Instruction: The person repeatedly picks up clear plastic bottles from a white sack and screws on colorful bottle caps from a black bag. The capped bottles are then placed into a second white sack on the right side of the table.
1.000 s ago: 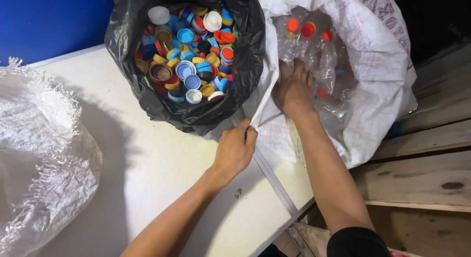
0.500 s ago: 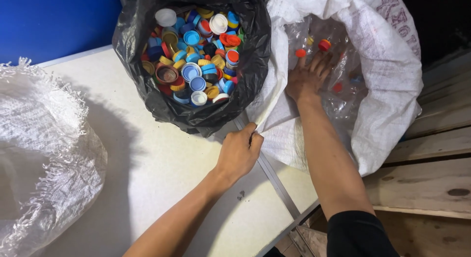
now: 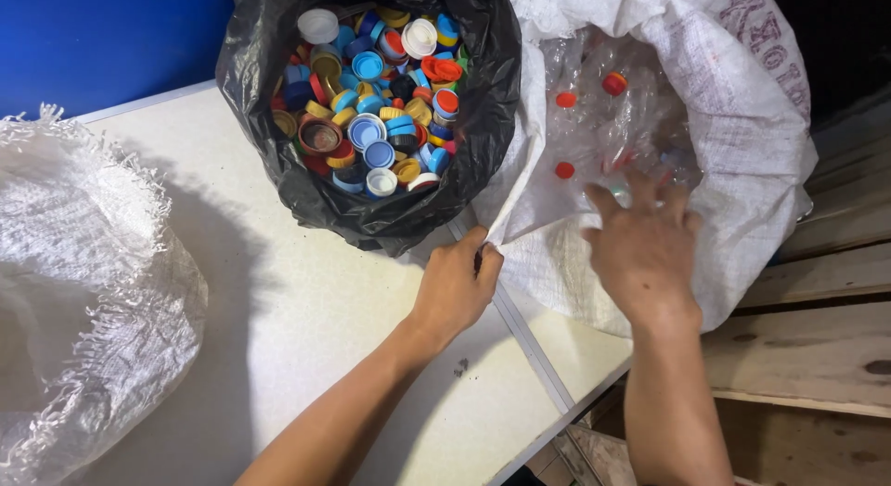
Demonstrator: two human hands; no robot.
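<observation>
Two hands at a white woven sack of clear plastic bottles

The left hand [image 3: 455,286] was closed, pinching the near edge of the white woven sack [image 3: 742,142] where it draped over the right edge of the white table [image 3: 288,328]. The right hand [image 3: 645,249] reached into the sack's mouth, fingers spread and loosely open among clear plastic bottles [image 3: 613,124] with red and orange caps; whether it had hold of one could not be told. Just left of the sack, touching it, a black bag [image 3: 390,212] of mixed coloured bottle caps [image 3: 376,96] stood near the table's far edge. Another white woven sack [image 3: 83,291] sat at the table's left edge, and wooden planks [image 3: 817,347] lay beyond its right edge.
</observation>
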